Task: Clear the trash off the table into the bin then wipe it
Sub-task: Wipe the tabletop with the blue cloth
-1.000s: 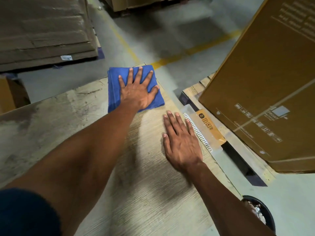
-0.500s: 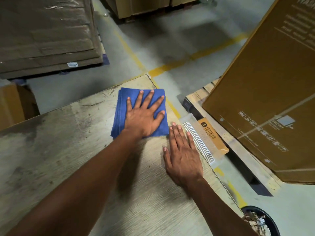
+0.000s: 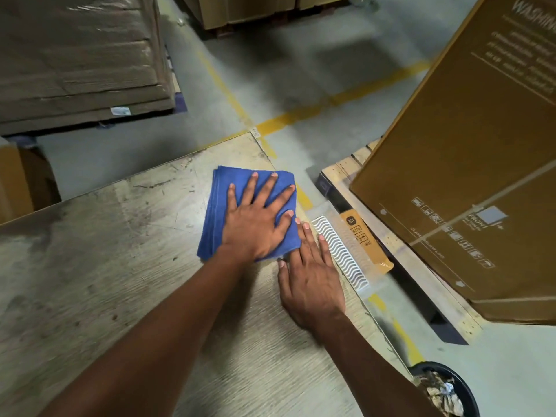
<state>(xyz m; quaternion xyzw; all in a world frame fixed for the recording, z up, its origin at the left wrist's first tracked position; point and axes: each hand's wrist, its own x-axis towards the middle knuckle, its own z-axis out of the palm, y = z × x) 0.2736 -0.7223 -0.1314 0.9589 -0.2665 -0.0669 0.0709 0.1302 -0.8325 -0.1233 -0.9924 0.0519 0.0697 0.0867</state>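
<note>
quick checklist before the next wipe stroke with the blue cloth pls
1. Cloth under the palm: ok. The left hand presses flat, fingers spread, on the folded blue cloth.
2. Cloth lying on the table: ok, near its far right corner.
3. Path to the left of the cloth: ok, bare stained wood with no trash in view.
4. Right hand out of the way: not ok. It rests flat beside the cloth, fingertips by its near right edge.
5. Trash in the bin: ok, crumpled scraps show inside it.
6. Near part of the table: cannot tell, the arms hide some of it.
</note>
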